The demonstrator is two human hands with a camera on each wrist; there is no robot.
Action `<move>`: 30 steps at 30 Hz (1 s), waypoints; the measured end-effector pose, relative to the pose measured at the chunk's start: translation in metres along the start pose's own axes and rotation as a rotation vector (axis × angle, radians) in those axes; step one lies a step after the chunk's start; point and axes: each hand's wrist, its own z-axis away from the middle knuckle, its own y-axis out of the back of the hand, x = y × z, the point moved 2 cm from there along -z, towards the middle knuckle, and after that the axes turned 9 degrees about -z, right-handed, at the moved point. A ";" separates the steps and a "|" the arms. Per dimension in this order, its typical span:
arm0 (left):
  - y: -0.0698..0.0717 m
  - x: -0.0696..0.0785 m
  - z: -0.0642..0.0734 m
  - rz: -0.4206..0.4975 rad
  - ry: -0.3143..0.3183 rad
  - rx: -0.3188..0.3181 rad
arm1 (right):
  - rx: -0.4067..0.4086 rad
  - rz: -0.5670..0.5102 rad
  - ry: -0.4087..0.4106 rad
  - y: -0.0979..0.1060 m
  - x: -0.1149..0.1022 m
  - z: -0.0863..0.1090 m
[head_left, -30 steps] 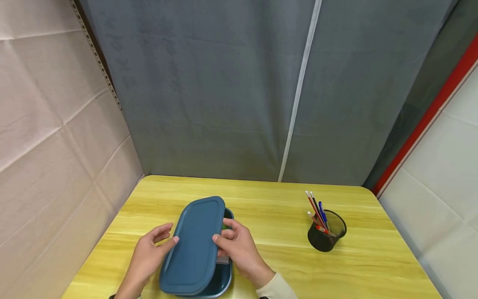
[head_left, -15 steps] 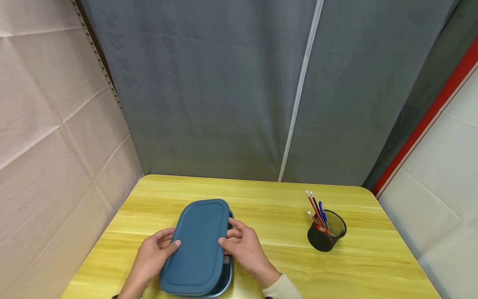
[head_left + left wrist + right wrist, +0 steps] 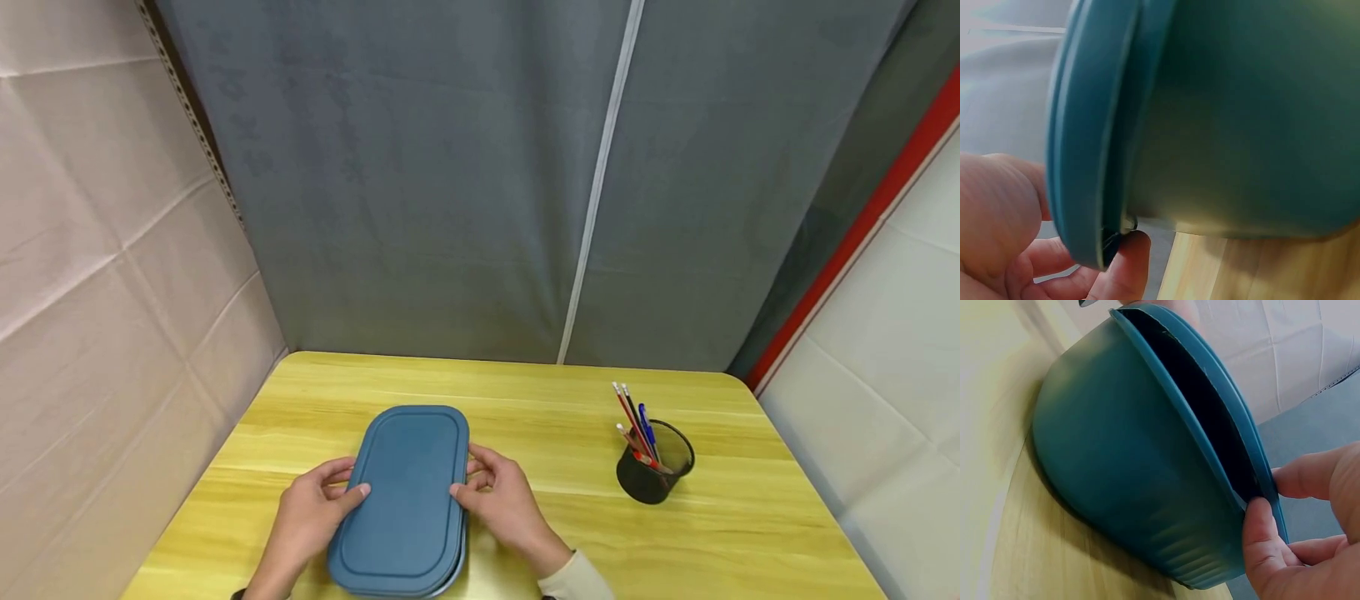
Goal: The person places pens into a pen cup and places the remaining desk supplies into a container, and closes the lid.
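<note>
A blue rectangular lid [image 3: 408,500] with rounded corners lies over a matching blue container [image 3: 1116,444], hiding its inside from above. My left hand [image 3: 309,510] pinches the lid's left edge, thumb on top and fingers at the rim below. On the opposite side, my right hand [image 3: 506,510] holds the right edge in the same way. In the right wrist view a dark gap shows between the lid's rim [image 3: 1235,406] and the container wall. From the left wrist, the container wall [image 3: 1247,125] fills much of the view beneath the lid.
A black pen cup [image 3: 651,477] with pencils and a blue pen stands to the right on the yellow wood-grain table [image 3: 555,433]. Behind the table hangs a grey curtain [image 3: 435,183]. Pale cloth walls flank both sides.
The lid has shifted right and lowered over the container, covering the opening that showed along its right side. Both hands have moved slightly right with it, still holding its edges.
</note>
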 end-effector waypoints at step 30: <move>-0.003 -0.001 0.003 -0.064 0.007 0.000 | -0.014 -0.009 -0.040 0.005 0.014 0.002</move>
